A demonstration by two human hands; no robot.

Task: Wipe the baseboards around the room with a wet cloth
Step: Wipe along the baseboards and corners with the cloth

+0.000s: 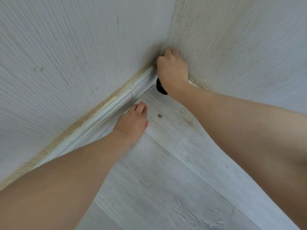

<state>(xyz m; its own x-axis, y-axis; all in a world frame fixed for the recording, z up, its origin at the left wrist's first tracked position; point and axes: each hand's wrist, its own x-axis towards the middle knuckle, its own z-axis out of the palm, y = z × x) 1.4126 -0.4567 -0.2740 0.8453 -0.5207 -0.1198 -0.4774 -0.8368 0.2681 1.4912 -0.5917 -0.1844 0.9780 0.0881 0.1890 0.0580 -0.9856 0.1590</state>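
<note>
A pale grey baseboard (pixel 106 107) runs along the left wall into the room's corner. My right hand (pixel 172 70) is pushed into that corner with curled fingers, gripping a dark cloth (pixel 160 87); only a small black part of it shows under the wrist. The hand covers the baseboard's corner end and the start of the right wall's baseboard. My left hand (pixel 132 121) rests on the floor right beside the baseboard, fingers fairly straight, holding nothing.
Grey wood-look floor (pixel 166 171) fills the lower view, with a small brown crumb (pixel 159 115) and dark specks near the corner. Two textured grey walls (pixel 83 47) meet at the corner. A yellowish strip edges the top of the baseboard.
</note>
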